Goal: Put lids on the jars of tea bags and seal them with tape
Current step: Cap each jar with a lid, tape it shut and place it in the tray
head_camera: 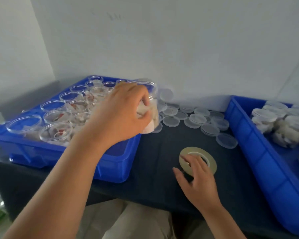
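Transfer of one open jar of tea bags out of the left tray. Your left hand is curled round the jar from the side and holds it clear above the tray's right-hand wall. Motion blur hides how upright it sits. Your right hand lies with fingers spread and fairly straight on the tape roll, which sits flat on the dark desk between the two trays; the hand rests on the roll rather than grasping it. Loose lids lie in overlapping heaps at the back of the desk, just beyond the held jar. Lidded jars occupy the right tray.

Likely hazards:
- The jar has no lid yet, so any tip as you carry it could shed tea bags.
- A low carry could catch its base on the tray wall or knock the open jars packed beside it.
- The lids overlap, so you may lift two together.
- Clear plastic may slip in a one-handed side grip.
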